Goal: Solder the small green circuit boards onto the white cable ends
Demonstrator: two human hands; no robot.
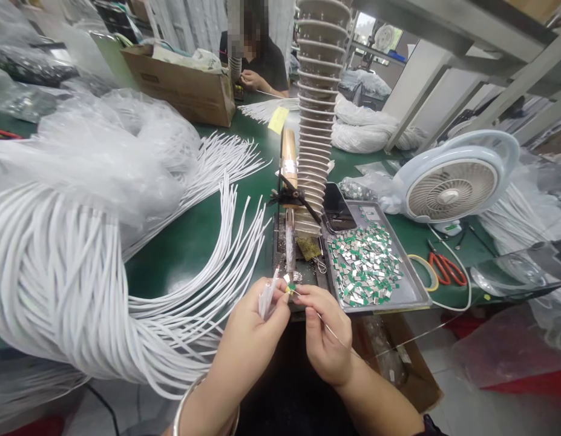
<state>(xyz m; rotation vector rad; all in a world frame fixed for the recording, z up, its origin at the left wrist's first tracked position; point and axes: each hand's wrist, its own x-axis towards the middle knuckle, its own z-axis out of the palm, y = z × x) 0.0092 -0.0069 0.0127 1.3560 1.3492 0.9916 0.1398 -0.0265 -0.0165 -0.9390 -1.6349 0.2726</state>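
Observation:
My left hand [255,324] is closed around the ends of several white cables [265,301]. At its fingertips is a small green connector board [291,286], just under the tip of a mounted soldering iron with a wooden handle [288,151]. Whether iron and board touch is too small to tell. My right hand [328,333] pinches a thin solder wire [331,332], which runs back across the palm; its front end points at the board. Left of my hands, a thick bundle of white cables [57,272] spreads across the green table [171,254].
On the right, a metal tray [411,284] holds many small green-and-silver boards, with a phone [338,209] at its edge. Beyond lie a tape roll [423,272], red-handled scissors [446,266] and a fan [452,188]. A ribbed hose [319,109] hangs ahead; a co-worker [271,60] sits opposite.

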